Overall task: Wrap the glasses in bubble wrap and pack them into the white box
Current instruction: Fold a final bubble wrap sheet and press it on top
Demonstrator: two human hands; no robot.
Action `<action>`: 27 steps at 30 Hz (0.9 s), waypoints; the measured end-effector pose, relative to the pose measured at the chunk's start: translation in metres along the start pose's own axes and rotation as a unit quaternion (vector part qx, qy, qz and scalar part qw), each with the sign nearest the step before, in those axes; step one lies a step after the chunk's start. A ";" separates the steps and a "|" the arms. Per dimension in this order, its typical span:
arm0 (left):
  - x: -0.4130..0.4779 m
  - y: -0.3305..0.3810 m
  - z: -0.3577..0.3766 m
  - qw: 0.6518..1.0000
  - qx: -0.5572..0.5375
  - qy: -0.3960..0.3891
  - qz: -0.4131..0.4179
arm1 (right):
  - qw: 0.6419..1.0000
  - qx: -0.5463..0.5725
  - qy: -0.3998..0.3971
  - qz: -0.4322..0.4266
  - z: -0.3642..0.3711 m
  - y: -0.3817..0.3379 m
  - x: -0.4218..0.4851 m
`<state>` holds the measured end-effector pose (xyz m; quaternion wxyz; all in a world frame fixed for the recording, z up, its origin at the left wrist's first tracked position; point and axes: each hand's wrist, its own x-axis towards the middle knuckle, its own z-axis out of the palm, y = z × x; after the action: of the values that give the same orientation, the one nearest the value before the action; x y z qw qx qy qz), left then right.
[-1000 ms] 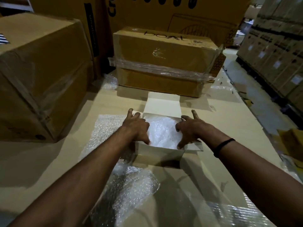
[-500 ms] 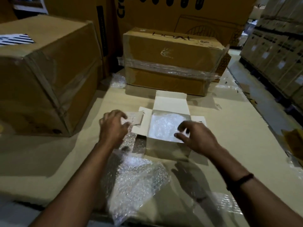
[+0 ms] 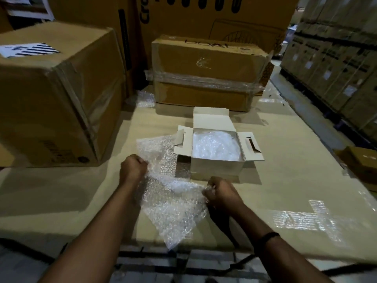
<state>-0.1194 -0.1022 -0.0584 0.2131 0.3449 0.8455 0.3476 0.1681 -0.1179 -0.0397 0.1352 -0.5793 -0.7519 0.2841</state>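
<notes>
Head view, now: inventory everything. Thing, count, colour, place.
white box: 1, white, mid-surface, flaps open
wrapped bundle: 1, clear-white, inside white box
bubble wrap sheet: 1, clear, left-front of box, in both hands
bubble wrap scrap: 1, clear, far, between cartons
large carton: 1, brown, left
film-banded carton stack: 1, brown, behind box
printed carton: 1, brown, far back
carton wall: many, brown, right
small box: 1, brown, right edge
work surface: 1, beige, under box and sheet
wristband: 1, black, right wrist
left hand: 1, grips sheet's left edge
right hand: 1, grips sheet's right edge
</notes>
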 end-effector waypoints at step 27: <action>-0.149 -0.001 0.042 0.988 -0.023 0.152 -0.026 | 0.941 -0.294 0.148 -0.080 -0.073 0.095 -0.035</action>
<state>0.0057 -0.1931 -0.0694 0.0993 0.2611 0.8686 0.4093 0.2925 -0.1160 -0.0324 0.0909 -0.5670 -0.8172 -0.0503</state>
